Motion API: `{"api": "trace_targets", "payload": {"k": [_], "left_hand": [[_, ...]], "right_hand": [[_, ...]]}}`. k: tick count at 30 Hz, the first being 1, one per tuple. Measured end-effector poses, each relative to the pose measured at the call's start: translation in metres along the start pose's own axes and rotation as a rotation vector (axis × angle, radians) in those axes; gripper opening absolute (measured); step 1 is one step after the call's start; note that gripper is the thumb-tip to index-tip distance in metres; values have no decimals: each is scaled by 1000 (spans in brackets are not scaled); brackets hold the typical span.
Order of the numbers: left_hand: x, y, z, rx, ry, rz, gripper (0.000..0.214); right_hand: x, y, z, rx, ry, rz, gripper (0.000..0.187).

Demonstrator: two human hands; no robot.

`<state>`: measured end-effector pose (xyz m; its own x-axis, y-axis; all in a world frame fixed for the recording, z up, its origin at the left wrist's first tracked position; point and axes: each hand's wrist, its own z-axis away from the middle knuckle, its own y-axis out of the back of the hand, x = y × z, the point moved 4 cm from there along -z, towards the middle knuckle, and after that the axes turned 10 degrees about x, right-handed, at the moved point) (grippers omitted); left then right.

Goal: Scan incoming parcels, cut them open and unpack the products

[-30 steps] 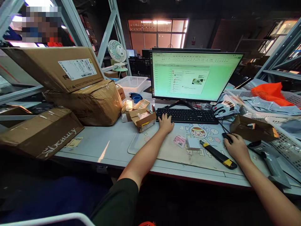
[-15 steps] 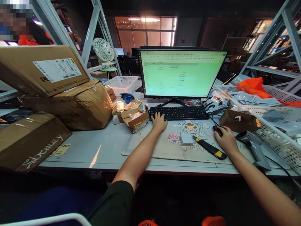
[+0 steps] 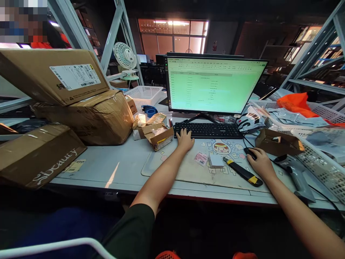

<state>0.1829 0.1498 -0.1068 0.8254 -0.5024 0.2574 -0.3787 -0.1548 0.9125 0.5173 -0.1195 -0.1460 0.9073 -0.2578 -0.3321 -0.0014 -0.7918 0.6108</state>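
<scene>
My left hand [image 3: 185, 139] rests with its fingers spread on the left end of a black keyboard [image 3: 208, 130]. My right hand [image 3: 261, 162] is curved over a black mouse [image 3: 249, 153] on a printed desk mat [image 3: 188, 166]. In front of me a monitor [image 3: 214, 85] shows a green spreadsheet. Between my hands lie a black and yellow utility knife [image 3: 242, 172], a small white block [image 3: 215, 160] and a pink label [image 3: 201, 158].
Stacked cardboard boxes [image 3: 81, 111] fill the table's left side, with a small open box [image 3: 159, 136] beside the keyboard. A handheld scanner [image 3: 295, 174], an open brown box [image 3: 277, 142] and white baskets of bagged goods [image 3: 318, 158] stand at right. A person sits far left behind the boxes.
The pop-up window on the screen has closed, leaving the plain spreadsheet. My head shifted slightly; both hands stay on the keyboard and mouse.
</scene>
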Motion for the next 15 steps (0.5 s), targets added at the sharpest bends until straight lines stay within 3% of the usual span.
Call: {"api": "trace_targets", "payload": {"k": [9, 15], "left_hand": [[0, 0, 0, 4, -4, -7, 63], [1, -1, -1, 6, -10, -6, 63]], "right_hand": [[-1, -1, -1, 5, 35, 14, 47], [-4, 9, 0, 78, -47, 83, 42]]}}
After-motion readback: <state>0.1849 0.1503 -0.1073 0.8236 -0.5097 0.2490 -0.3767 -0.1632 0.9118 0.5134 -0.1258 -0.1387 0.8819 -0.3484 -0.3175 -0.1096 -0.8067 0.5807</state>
